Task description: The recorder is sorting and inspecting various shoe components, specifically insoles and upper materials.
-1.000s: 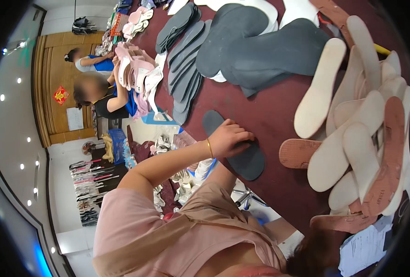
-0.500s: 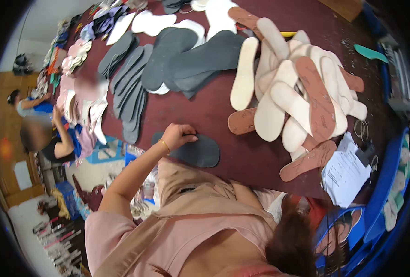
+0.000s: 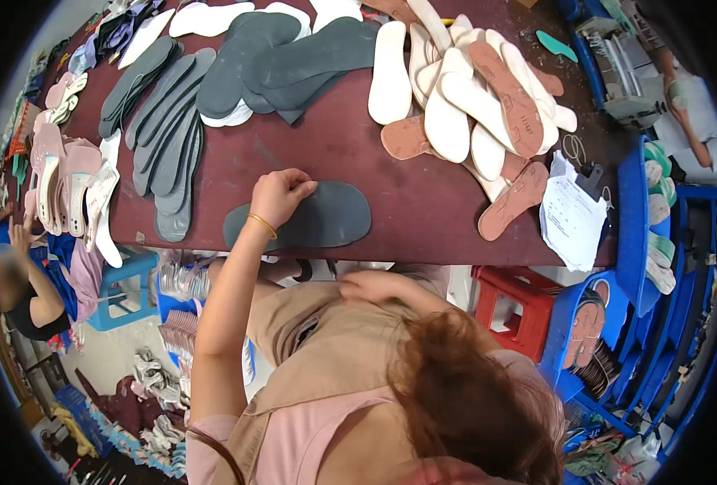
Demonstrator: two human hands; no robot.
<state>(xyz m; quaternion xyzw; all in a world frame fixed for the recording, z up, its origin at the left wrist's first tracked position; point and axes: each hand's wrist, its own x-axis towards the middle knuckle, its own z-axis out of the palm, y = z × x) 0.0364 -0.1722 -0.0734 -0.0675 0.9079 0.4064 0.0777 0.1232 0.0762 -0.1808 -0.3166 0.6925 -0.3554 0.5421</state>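
Dk grey insole (image 3: pixel 334 217) lies flat by the near edge of the maroon table (image 3: pixel 439 218). Step prob. = positioning it; a lift'd call for fingertips under its rim. L hand (image 3: pixel 284 194) curls over it, tips bunched at far rim; can't tell if pinching. R hand (image 3: pixel 374 286) below tabletop, grip unclear.

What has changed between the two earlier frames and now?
The view has swung right, showing more of the red stool. The left hand, first laid across the dark grey insole, now has bunched fingers by its far edge; contact is unclear. The right hand, hidden half a second ago, shows below the table edge. The fanned grey insoles and pale insoles lie as before.
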